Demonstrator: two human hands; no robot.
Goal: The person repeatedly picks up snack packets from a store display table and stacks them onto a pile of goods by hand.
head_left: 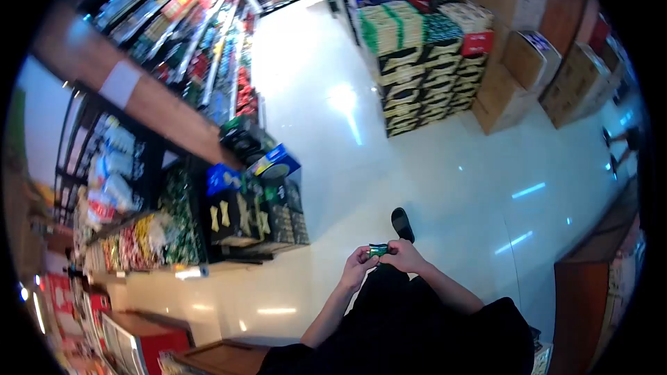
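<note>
A small green packet (378, 250) is held between both hands, in front of the dark clothing at the lower middle of the view. My left hand (356, 267) grips its left end with closed fingers. On the packet's right end, my right hand (403, 256) is closed, thumb and fingers pressed together. The packet's print is too small to read. One dark shoe (402, 225) shows on the floor just beyond the hands.
Stacked dark cartons (258, 219) stand at the left, beside shelves of goods (201, 42). Another carton stack (424, 69) and brown boxes (514, 83) are at the upper right. A person's legs (622, 142) show at the far right. A brown wooden surface (580, 305) stands lower right.
</note>
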